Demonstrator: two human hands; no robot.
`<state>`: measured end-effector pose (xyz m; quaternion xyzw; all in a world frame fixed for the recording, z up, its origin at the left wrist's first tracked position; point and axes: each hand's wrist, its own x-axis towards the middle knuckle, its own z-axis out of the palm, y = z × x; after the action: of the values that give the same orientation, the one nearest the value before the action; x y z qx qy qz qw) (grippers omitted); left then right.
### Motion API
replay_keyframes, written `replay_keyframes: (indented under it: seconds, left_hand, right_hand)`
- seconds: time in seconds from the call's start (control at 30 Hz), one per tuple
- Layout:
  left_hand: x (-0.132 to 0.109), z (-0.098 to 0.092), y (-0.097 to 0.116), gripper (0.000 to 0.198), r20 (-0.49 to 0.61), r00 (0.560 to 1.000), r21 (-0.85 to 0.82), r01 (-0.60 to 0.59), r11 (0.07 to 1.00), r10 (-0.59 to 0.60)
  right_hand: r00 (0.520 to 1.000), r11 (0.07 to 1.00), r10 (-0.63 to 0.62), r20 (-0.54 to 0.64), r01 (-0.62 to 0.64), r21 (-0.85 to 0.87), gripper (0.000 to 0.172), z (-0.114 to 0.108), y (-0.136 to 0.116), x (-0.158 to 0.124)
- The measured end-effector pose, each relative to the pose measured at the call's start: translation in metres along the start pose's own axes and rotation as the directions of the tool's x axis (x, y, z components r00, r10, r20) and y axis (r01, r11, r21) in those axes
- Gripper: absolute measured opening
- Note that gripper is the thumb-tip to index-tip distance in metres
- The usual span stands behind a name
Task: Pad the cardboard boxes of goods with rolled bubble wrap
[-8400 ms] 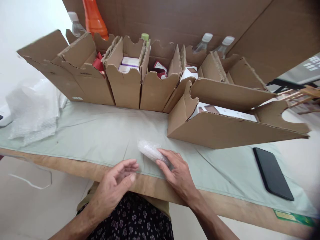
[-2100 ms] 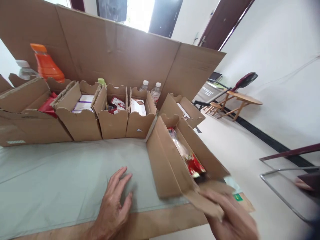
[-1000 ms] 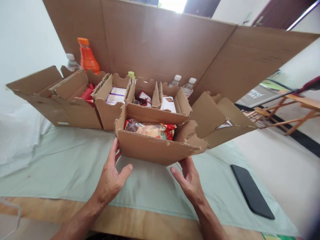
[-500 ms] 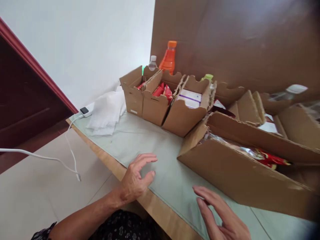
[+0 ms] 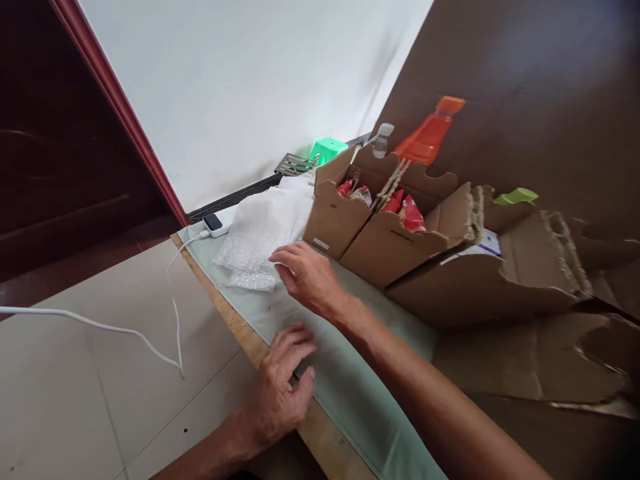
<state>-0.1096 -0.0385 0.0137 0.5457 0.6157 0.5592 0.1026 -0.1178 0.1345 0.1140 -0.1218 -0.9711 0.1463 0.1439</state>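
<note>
My right hand (image 5: pixel 306 275) reaches across to the left end of the table and its fingertips touch the near edge of a pile of bubble wrap (image 5: pixel 260 235). Its fingers are bent over the wrap; whether they grip it I cannot make out. My left hand (image 5: pixel 284 387) lies at the table's front edge on the pale green cloth (image 5: pixel 345 380), fingers spread and holding nothing. Just beyond my right hand stands a row of open cardboard boxes (image 5: pixel 390 233) with red packets (image 5: pixel 406 208) and a white carton (image 5: pixel 480 244) inside.
A tall cardboard sheet (image 5: pixel 530 113) backs the boxes. An orange bottle (image 5: pixel 430 137) and a clear bottle (image 5: pixel 382 139) stand behind them. A white charger (image 5: pixel 215 224) with its cable (image 5: pixel 100 328) lies at the table's left corner. A green object (image 5: pixel 327 148) sits near the wall.
The view has swung left. My right hand moved from near the front edge across to the bubble wrap. My left hand stayed at the table's front edge.
</note>
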Motion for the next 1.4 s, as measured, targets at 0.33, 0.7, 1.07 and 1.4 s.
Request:
replay_keyframes:
  seconds: [0.33, 0.7, 1.07, 1.4]
  left_hand:
    - [0.005, 0.005, -0.002, 0.04, 0.016, 0.999, -0.025, -0.036, 0.999, 0.037]
    - [0.007, -0.023, -0.004, 0.037, 0.07, 0.859, -0.66, 0.421, 0.622, -0.508]
    - [0.017, -0.052, 0.021, 0.059, 0.519, 0.637, -0.76, 0.649, 0.033, -0.571]
    - [-0.025, 0.001, 0.078, 0.048, 0.783, 0.537, -0.565, 0.825, 0.003, -0.315]
  right_hand:
    - [0.981, 0.999, 0.0, 0.193, 0.01, -0.047, 0.016, 0.076, -0.032, 0.082]
    - [0.949, 0.924, 0.263, -0.174, -0.196, 0.328, 0.04, -0.006, -0.015, 0.041]
    - [0.998, 0.9, -0.051, 0.02, 0.038, 0.434, 0.022, -0.07, -0.078, -0.204]
    - [0.707, 0.227, 0.703, 0.079, -0.329, 0.916, 0.09, 0.0, -0.076, -0.316]
